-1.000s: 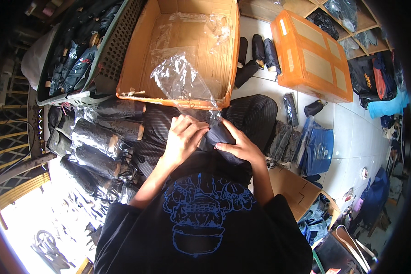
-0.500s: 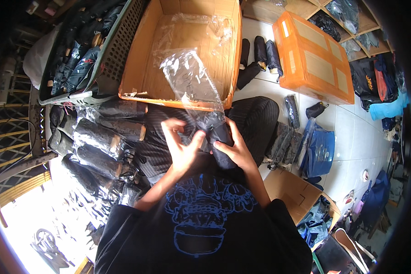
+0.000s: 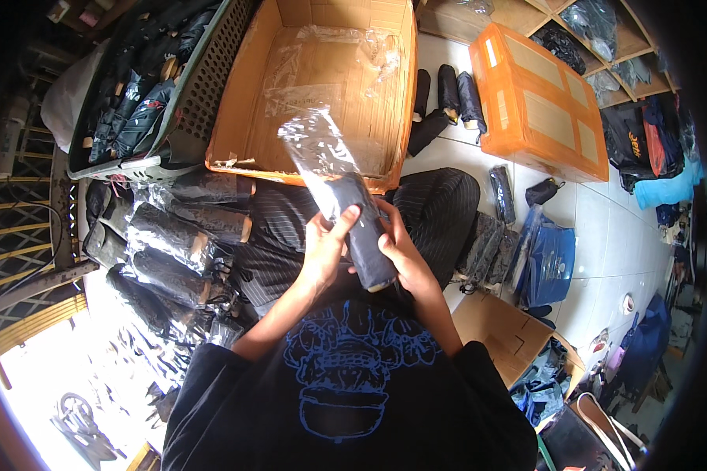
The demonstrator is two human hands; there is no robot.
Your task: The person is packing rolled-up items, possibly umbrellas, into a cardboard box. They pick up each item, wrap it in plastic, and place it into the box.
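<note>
Between my two hands, above my lap, is a black folded umbrella (image 3: 367, 250) in a dark cover, tilted with its far end up and to the left. A clear plastic sleeve (image 3: 316, 145) is over that far end, and its loose part stretches toward the carton. My left hand (image 3: 327, 245) is closed around the left side, thumb lying on top where the plastic meets the cover. My right hand (image 3: 401, 247) grips the right side, thumb against the cover; some of its fingers are hidden underneath.
An opened cardboard carton (image 3: 221, 129) with plastic scraps stands ahead. Left are a green crate (image 3: 184, 118) of umbrellas and a pile of plastic-wrapped umbrellas (image 3: 169, 235). A taped orange box (image 3: 538, 102), several loose dark umbrellas (image 3: 448, 90) and blue packets (image 3: 550, 259) lie right.
The umbrella now lies in line with the plastic sleeve, its far end inside. My left hand has closed from spread fingers onto it, and my right hand has shifted slightly down.
</note>
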